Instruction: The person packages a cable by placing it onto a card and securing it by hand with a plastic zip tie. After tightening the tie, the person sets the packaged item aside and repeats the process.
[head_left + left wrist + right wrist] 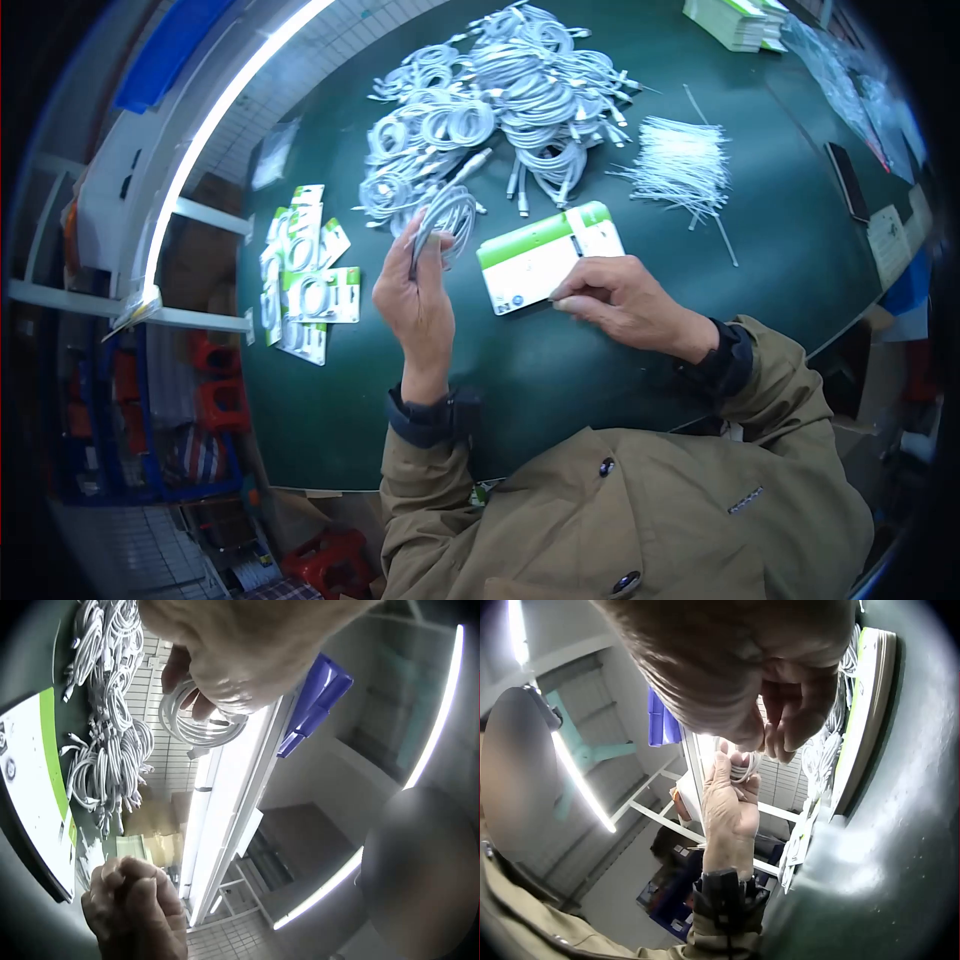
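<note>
A coiled white cable (455,215) is held up by my left hand (412,300), thumb and fingers gripping one side of the loops. The left wrist view shows the same coil (199,737) in the fingers. My right hand (635,305) is over the near edge of a stack of white and green cards (525,265), its thumb and index fingertip together and the other fingers curled. In the left wrist view nothing shows between the fingers of the right hand (139,911). Whether it touches the cards cannot be told.
A big pile of coiled cables (540,85) covers the back of the green table (560,390). Thin white ties (685,165) lie right of it. Carded cables (315,295) are at the left, more cards (735,22) at the back right, a dark phone-like object (847,182) at the right edge.
</note>
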The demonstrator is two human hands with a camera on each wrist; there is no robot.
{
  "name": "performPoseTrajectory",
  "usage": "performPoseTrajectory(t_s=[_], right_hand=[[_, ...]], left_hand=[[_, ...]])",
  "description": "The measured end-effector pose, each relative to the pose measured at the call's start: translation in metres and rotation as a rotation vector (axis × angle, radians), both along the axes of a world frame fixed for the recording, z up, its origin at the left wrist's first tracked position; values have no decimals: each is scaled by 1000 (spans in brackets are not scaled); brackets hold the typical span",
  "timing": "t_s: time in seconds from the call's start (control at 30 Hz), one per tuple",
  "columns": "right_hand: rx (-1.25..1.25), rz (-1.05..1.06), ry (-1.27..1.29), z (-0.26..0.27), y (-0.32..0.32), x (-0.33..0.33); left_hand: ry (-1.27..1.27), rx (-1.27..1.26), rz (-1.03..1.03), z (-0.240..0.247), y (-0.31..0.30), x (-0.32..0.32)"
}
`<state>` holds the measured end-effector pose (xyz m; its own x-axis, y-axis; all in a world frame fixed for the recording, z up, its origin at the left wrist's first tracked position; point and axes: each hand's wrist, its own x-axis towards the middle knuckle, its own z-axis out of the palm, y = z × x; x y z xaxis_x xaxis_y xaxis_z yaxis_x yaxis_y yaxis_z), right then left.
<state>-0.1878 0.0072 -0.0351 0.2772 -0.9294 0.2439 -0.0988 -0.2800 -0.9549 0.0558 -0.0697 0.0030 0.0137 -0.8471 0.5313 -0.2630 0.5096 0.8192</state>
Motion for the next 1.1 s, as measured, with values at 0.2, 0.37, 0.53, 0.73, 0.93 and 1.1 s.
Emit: performPoseTrajectory(t_s=[0.2, 0.37, 0.53, 0.73, 0.93, 1.1], right_hand=[[236, 63, -287, 29, 3, -10], [313, 15, -365, 19, 1, -9], [419, 14, -630, 10, -3, -12], [468, 37, -870, 12, -9, -19], [355, -65, -896, 20, -11, -22], [310, -85, -865, 15, -2, -1]], left_hand=[[-439, -427, -145, -1, 40, -34], [-551, -495, -183, -13, 45, -46], [-625, -453, -216, -17, 44, -42], [-467, -471, -23, -18, 51, -43], [446, 256, -213, -33, 75, -50], [690, 609, -444, -32, 74, -70]])
